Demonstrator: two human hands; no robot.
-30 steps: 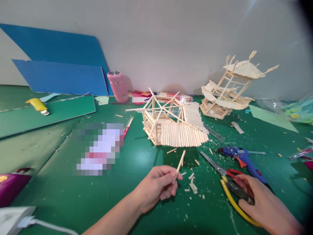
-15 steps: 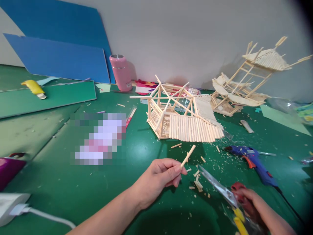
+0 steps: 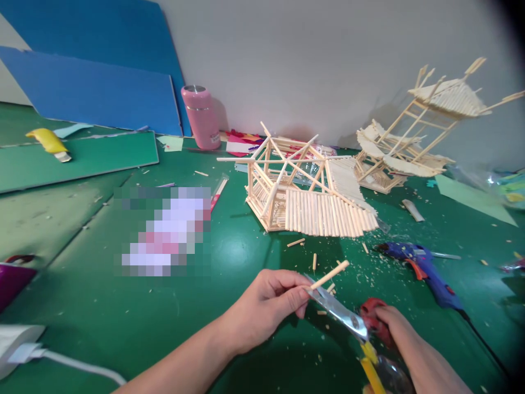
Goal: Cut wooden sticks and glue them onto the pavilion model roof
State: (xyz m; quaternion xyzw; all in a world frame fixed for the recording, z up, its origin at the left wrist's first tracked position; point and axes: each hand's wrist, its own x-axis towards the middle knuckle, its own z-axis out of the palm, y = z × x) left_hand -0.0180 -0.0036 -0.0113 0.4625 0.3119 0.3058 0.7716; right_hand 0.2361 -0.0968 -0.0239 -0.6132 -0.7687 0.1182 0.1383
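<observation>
Between the thumb and fingers of my left hand is a short wooden stick, its free end pointing up to the right. My right hand grips the red handle of a pair of scissors, which also has a yellow part. The scissor blades lie against the stick close to my left fingertips. Beyond my hands stands a stick-built frame with a partly covered roof of sticks. Cut stick bits lie scattered on the green table around the blades.
A blue glue gun with a cord lies right. A stick-built tower stands back right, a pink bottle at the back. Left are a yellow cutter, blue boards and a white plug with cable.
The scissors have moved left and up, bringing their blades to the stick. In my left hand, the stick has tilted lower toward the right.
</observation>
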